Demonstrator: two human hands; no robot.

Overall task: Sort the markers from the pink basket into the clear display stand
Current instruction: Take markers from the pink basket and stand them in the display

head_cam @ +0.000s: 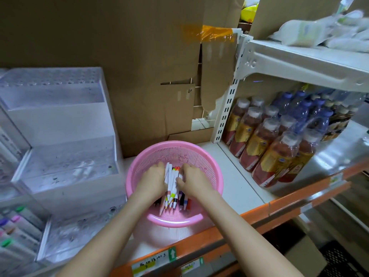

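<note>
- Clear display stand: tiered, to the left of the basket, with capped markers showing only in its lower left compartments. Judged risk: a whole bundle carried over at once may land unsorted in one tier, or snag on a clear wall that is hard to see.
- Pink basket: it stands on the shelf close to the orange front edge. Judged risk: a downward or outward pull from the wrists could tip it off.
- Bottles: shrink-wrapped, to the right, well apart from the basket. They are an unlikely obstacle.
- Left hand and right hand: both are inside the basket, fingers curled round the bundle from opposite sides.
- Markers: white barrels with coloured bands, lying roughly parallel between the palms, with several more loose beneath. Judged risk: smooth barrels may slide out of a two-sided squeeze on lifting, and the loose ones may be left behind.
</note>
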